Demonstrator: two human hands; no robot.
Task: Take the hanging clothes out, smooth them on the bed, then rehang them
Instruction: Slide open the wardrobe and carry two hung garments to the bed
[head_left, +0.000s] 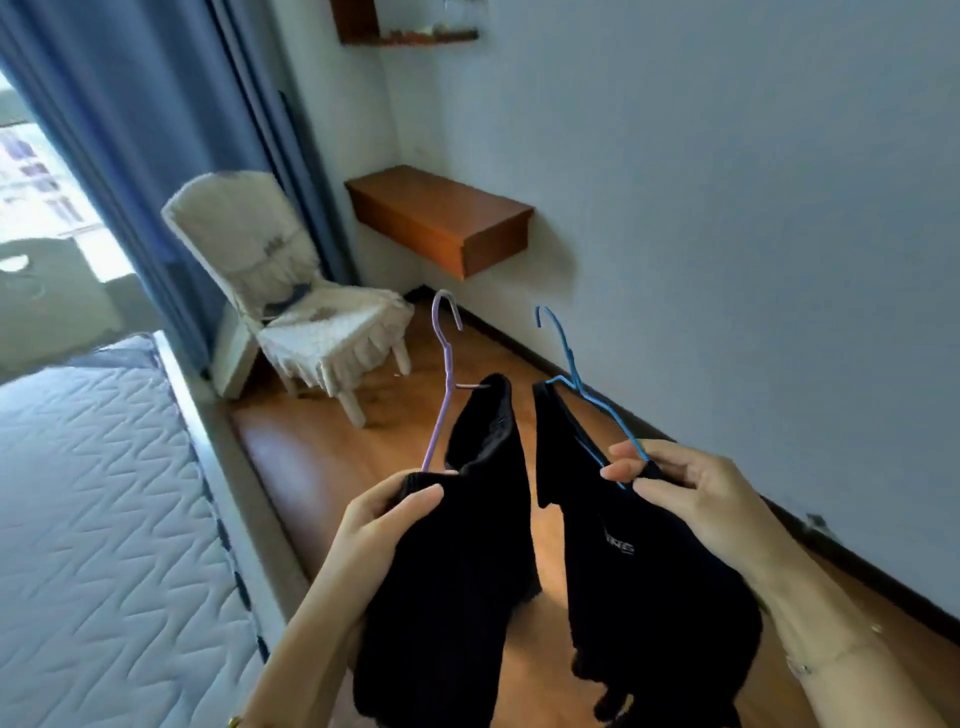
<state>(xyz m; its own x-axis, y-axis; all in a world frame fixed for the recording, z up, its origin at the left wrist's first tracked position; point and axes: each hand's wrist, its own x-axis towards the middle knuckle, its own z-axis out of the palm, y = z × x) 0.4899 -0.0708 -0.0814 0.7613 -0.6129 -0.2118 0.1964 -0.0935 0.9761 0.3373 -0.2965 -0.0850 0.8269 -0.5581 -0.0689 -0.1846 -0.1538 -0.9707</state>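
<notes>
Two black garments hang in front of me over the wooden floor. My left hand (384, 525) grips the shoulder of a black knit garment (452, 587) that sits on a purple wire hanger (444, 374). My right hand (685, 488) pinches the arm of a blue wire hanger (576, 379) carrying a black garment with a small white logo (649, 597). Both hanger hooks point up and away from me. The bed (93, 519), with its white quilted mattress, lies at the lower left.
A white covered chair (291, 306) stands by the blue curtain (171, 130). A wooden wall-mounted drawer shelf (441, 218) juts from the white wall at the right. Wooden floor (322, 457) runs between bed and wall.
</notes>
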